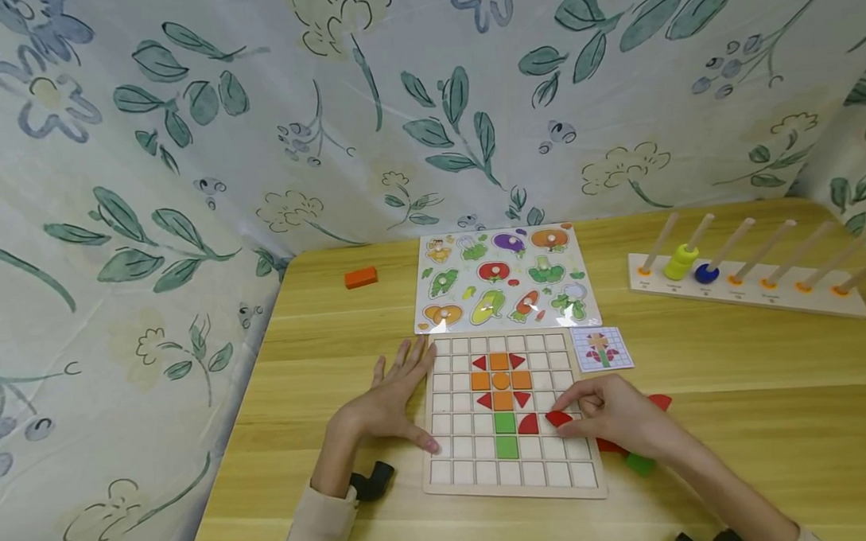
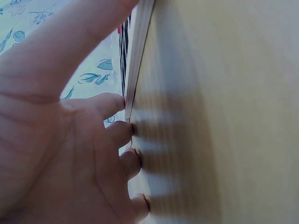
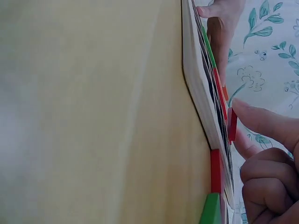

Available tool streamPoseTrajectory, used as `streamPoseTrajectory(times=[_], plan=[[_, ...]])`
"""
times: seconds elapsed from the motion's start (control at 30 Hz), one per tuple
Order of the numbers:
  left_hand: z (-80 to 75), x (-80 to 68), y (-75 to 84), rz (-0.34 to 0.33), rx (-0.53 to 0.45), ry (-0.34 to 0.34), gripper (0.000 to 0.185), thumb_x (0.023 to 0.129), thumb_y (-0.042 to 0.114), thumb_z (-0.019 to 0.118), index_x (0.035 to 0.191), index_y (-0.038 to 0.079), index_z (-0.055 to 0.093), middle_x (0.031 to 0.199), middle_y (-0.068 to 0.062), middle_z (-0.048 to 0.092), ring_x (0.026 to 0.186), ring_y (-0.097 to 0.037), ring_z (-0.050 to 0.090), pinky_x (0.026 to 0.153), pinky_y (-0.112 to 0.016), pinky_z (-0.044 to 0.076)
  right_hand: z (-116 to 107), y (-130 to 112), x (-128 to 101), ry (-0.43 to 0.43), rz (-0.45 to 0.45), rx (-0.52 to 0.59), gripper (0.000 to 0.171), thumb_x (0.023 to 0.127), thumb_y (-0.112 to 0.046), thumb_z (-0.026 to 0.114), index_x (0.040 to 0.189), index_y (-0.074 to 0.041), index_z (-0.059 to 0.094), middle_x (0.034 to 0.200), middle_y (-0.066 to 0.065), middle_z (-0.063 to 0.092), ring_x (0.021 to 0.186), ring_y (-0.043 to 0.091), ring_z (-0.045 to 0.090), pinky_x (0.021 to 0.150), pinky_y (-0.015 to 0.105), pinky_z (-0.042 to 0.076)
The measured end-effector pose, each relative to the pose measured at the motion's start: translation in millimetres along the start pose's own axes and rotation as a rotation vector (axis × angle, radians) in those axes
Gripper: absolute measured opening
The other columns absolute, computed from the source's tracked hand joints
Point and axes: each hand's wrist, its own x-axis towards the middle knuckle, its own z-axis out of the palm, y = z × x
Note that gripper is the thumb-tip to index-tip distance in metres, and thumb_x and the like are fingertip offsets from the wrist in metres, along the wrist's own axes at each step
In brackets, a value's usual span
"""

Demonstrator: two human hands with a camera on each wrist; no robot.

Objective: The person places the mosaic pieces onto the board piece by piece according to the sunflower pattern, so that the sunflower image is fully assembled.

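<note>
A wooden grid board [image 1: 516, 495] lies flat on the table. Along its left edge rests my left hand [image 1: 386, 406], fingers spread and thumb on the board's lower left; the left wrist view shows fingertips touching the edge and table. My right hand [image 1: 620, 417] pinches a red quarter-circle piece [image 1: 558, 418] between thumb and finger, over the board's right side. Left of it, another red quarter-circle [image 1: 527, 424] sits in a cell beside two green squares [image 1: 505, 434]. Above these are orange squares [image 1: 499, 361] around an orange circle [image 1: 501, 381], with red triangles [image 1: 516, 361] at the corners.
A pattern card [image 1: 603, 349] lies by the board's upper right corner. Loose red [image 1: 661, 402] and green pieces [image 1: 640, 464] lie partly behind my right hand. Farther back are a vegetable puzzle [image 1: 505, 277], a peg stand [image 1: 749, 285] with rings, and an orange block [image 1: 361, 278].
</note>
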Motion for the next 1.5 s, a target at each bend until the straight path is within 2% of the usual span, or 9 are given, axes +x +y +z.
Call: streamPoseTrajectory(times=[0.23,0.5,0.67,0.8,1.03,1.23,1.5], plan=[[-0.4,-1.1,0.3,-0.008,0.003,-0.006,0.146,0.066,0.052,0.095,0.168,0.02,-0.004,0.173,-0.003,-0.021,0.161,-0.03,-0.02,0.127,-0.065,-0.012,4.5,-0.9,3.8,0.024,0.055,-0.001,0.031,0.077,-0.025,0.092,0.102,-0.011,0.077,0.06,-0.003,0.032,0.056,0.011,0.03,0.051,0.024,0.025],[-0.1,-0.6,-0.1,-0.007,0.008,-0.006,0.146,0.065,0.053,0.095,0.168,0.02,-0.005,0.173,-0.003,-0.021,0.161,-0.03,-0.02,0.127,-0.065,-0.012,0.0,2.4,3.4,-0.002,0.037,0.032,0.029,0.08,-0.023,0.089,0.106,-0.013,0.08,0.061,-0.003,0.032,0.056,0.01,0.031,0.052,0.025,0.026],[-0.2,-0.7,0.1,-0.004,0.007,-0.006,0.146,0.065,0.052,0.095,0.168,0.02,-0.005,0.173,-0.004,-0.021,0.161,-0.031,-0.02,0.127,-0.066,-0.012,0.4,4.0,3.8,-0.031,0.013,0.064,0.027,0.082,-0.018,0.087,0.107,-0.011,0.081,0.061,-0.004,0.031,0.056,0.01,0.029,0.051,0.023,0.022],[0.0,-0.4,-0.1,-0.004,0.01,-0.005,0.146,0.066,0.052,0.095,0.168,0.019,-0.004,0.173,-0.005,-0.02,0.161,-0.031,-0.02,0.127,-0.066,-0.012,4.1,3.0,5.1,-0.012,0.003,0.035,0.024,0.081,-0.018,0.088,0.103,-0.011,0.081,0.062,-0.004,0.03,0.057,0.01,0.029,0.051,0.023,0.022],[-0.2,-0.5,0.3,0.002,0.004,0.0,0.145,0.065,0.051,0.095,0.168,0.017,-0.003,0.174,-0.007,-0.019,0.161,-0.033,-0.019,0.126,-0.067,-0.012,10.0,-1.0,7.8,0.021,0.046,-0.013,0.023,0.079,-0.022,0.091,0.097,-0.016,0.079,0.061,-0.004,0.03,0.055,0.011,0.03,0.051,0.024,0.025],[-0.1,-1.3,0.4,0.007,0.002,0.002,0.145,0.066,0.051,0.095,0.168,0.017,-0.003,0.174,-0.007,-0.019,0.161,-0.034,-0.018,0.126,-0.067,-0.012,4.2,2.5,6.3,0.003,0.018,-0.002,0.026,0.079,-0.024,0.09,0.101,-0.015,0.079,0.062,-0.003,0.031,0.057,0.01,0.031,0.053,0.026,0.026],[-0.4,-0.3,0.8,-0.004,0.009,-0.004,0.146,0.065,0.052,0.095,0.168,0.018,-0.003,0.174,-0.005,-0.019,0.161,-0.032,-0.019,0.127,-0.066,-0.011,-5.3,9.7,2.1,-0.061,-0.032,0.048,0.023,0.086,-0.019,0.085,0.105,-0.008,0.081,0.06,-0.005,0.033,0.054,0.008,0.03,0.049,0.024,0.023]])
